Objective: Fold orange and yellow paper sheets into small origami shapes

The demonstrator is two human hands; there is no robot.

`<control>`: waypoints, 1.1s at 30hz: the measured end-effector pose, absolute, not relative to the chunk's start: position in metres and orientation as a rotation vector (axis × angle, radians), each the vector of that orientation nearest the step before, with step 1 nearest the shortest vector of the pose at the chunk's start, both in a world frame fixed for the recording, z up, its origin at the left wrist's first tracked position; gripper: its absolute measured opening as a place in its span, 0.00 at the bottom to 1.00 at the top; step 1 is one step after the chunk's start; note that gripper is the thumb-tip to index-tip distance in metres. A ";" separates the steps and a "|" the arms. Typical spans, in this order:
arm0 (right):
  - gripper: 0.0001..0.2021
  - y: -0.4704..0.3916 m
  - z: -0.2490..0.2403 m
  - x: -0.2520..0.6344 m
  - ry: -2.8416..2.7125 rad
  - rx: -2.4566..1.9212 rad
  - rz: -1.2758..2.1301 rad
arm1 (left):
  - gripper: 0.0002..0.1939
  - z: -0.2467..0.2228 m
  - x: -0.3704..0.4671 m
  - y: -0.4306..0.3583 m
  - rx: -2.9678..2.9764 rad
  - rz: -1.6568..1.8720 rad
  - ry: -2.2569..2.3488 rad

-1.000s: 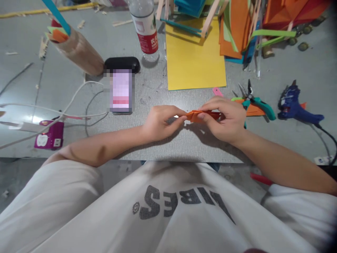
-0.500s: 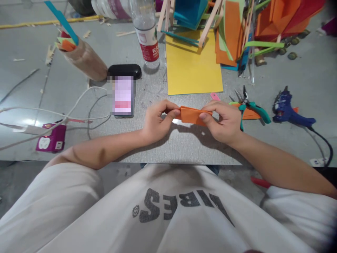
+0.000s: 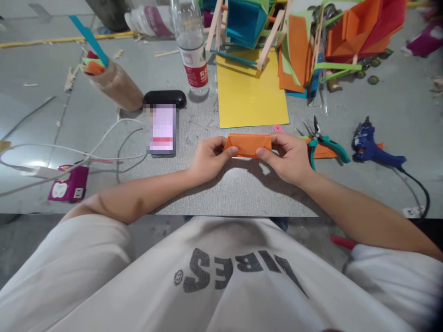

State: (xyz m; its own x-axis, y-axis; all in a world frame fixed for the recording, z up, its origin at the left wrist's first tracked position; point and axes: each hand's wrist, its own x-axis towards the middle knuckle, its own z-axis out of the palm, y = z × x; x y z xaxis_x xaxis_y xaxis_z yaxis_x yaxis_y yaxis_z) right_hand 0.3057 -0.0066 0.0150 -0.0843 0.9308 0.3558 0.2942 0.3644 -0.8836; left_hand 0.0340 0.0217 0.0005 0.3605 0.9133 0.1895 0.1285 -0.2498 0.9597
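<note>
A folded piece of orange paper (image 3: 247, 145) is held above the grey table, with slanting creases near its two ends. My left hand (image 3: 212, 159) pinches its left end, thumb on the front face and fingers behind. At the right end my right hand (image 3: 289, 156) grips it the same way, thumb near the lower edge. Just beyond the paper lie a yellow sheet (image 3: 252, 94) and a small pink piece (image 3: 278, 129). Pliers with teal handles (image 3: 330, 144) rest right of my right hand, on more orange paper.
Left are a phone (image 3: 162, 129), a black case (image 3: 165, 98), cables, a purple box (image 3: 68, 183) and a brown holder (image 3: 119, 87). A bottle (image 3: 194, 64) stands behind. Coloured paper models (image 3: 356, 32) fill the back right; a blue glue gun (image 3: 372, 145) lies right.
The orange paper has turned so its creased face shows, and its left end has moved left. My left thumb now lies over its front. The view has shifted slightly.
</note>
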 end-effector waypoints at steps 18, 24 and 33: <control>0.34 -0.006 0.025 0.314 -1.740 -1.191 0.909 | 0.31 0.005 0.036 0.025 1.509 1.167 1.004; 0.31 -0.003 0.035 0.321 -1.831 -1.310 0.778 | 0.19 0.007 0.035 0.027 1.595 1.034 0.943; 0.33 0.001 0.033 0.326 -1.838 -1.287 0.577 | 0.12 0.011 0.037 0.026 1.600 0.846 0.955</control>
State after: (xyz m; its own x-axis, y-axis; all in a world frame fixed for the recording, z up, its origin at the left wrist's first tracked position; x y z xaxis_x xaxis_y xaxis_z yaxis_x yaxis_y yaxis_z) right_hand 0.3265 0.0010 0.0326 -0.1604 0.9228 0.3502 0.5567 0.3776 -0.7400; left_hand 0.0366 0.0257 0.0108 0.4331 0.8996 0.0567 0.1647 -0.1408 0.9762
